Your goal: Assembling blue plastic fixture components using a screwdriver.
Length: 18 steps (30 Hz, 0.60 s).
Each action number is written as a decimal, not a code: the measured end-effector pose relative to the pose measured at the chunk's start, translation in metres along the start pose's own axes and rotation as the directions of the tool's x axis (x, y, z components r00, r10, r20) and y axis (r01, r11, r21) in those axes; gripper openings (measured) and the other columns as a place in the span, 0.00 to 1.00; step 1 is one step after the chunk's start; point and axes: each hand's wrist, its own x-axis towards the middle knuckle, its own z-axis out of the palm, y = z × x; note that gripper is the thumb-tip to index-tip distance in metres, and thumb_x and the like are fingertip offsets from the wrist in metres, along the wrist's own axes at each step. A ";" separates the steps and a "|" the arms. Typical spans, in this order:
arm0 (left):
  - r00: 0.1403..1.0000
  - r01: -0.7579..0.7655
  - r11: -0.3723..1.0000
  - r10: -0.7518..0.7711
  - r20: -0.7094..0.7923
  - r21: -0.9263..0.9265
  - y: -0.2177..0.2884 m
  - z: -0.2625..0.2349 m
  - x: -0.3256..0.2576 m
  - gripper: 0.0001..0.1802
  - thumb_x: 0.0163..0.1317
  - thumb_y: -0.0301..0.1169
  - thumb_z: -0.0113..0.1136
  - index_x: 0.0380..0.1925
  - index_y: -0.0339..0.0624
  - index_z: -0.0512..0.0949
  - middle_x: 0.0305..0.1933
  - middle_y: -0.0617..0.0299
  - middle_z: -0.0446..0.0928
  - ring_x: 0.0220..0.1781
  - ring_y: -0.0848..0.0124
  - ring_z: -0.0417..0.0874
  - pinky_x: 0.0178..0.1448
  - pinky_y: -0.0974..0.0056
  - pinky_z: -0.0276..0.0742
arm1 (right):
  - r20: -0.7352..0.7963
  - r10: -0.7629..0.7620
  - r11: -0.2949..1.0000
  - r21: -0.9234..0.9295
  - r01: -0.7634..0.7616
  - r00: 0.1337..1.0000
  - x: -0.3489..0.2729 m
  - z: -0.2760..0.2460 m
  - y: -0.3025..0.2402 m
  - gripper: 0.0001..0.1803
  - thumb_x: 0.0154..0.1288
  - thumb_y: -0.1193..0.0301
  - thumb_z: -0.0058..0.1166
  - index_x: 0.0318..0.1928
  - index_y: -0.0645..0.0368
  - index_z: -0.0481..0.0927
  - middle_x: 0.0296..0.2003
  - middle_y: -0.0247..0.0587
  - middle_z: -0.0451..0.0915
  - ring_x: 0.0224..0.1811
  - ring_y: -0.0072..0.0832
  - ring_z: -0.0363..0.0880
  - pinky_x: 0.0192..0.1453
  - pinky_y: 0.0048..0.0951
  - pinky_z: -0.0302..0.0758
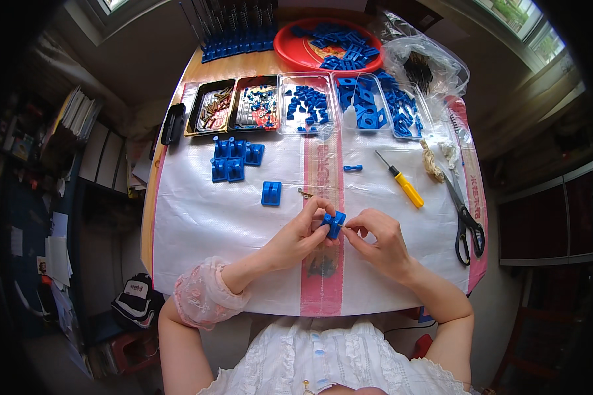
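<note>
I see my left hand closed around a small blue plastic block, which it holds just above the white woven sheet near the table's front edge. My right hand pinches a thin metal pin between thumb and forefinger, with the tip touching the block's right side; the other fingers are curled in.

A pink printed band runs down the sheet under my hands, and a second pink band follows its right edge. At the far side there stands a row of trays: two dark ones, one with brass-coloured parts and one with mixed small pieces, then clear plastic trays of blue parts. Behind them there is a round red bowl with more blue blocks, and a crumpled clear bag to its right.

On the sheet lie a group of finished blue blocks, one single block, a small blue spool-shaped piece, a yellow-handled screwdriver, and black-handled scissors at the right. Nothing lies between my hands and these things.
</note>
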 end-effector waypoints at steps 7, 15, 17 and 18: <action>1.000 0.026 1.000 -0.026 -0.011 -0.003 0.000 0.000 0.001 0.09 0.82 0.25 0.44 0.58 0.44 0.64 0.48 0.62 0.79 0.49 0.79 0.83 0.55 0.71 0.82 | 0.006 -0.033 0.999 -0.023 0.033 0.999 0.000 -0.001 -0.001 0.06 0.63 0.77 0.68 0.37 0.61 0.82 0.28 0.39 0.79 0.28 0.34 0.79 0.32 0.34 0.75; 0.998 0.055 0.998 -0.055 0.006 -0.038 0.000 -0.002 0.000 0.09 0.82 0.25 0.45 0.58 0.45 0.64 0.48 0.62 0.78 0.48 0.79 0.82 0.55 0.70 0.82 | 0.010 -0.039 0.999 -0.028 0.039 0.999 0.000 -0.002 0.000 0.06 0.63 0.77 0.68 0.36 0.60 0.81 0.28 0.40 0.79 0.29 0.34 0.80 0.32 0.35 0.75; 0.998 0.065 0.997 -0.064 0.010 -0.042 0.001 -0.002 0.000 0.10 0.82 0.25 0.45 0.58 0.45 0.64 0.48 0.63 0.78 0.48 0.80 0.82 0.55 0.70 0.82 | 0.012 -0.046 0.998 -0.031 0.046 0.999 0.000 -0.002 0.000 0.06 0.63 0.78 0.68 0.37 0.60 0.81 0.28 0.40 0.78 0.29 0.34 0.79 0.33 0.36 0.75; 0.997 0.073 0.996 -0.073 0.013 -0.049 0.001 -0.002 0.000 0.10 0.82 0.25 0.45 0.58 0.45 0.64 0.48 0.63 0.78 0.48 0.80 0.82 0.55 0.70 0.82 | 0.010 -0.052 0.998 -0.034 0.053 0.999 0.000 -0.002 0.001 0.07 0.62 0.78 0.68 0.37 0.61 0.81 0.28 0.40 0.78 0.29 0.35 0.79 0.33 0.36 0.75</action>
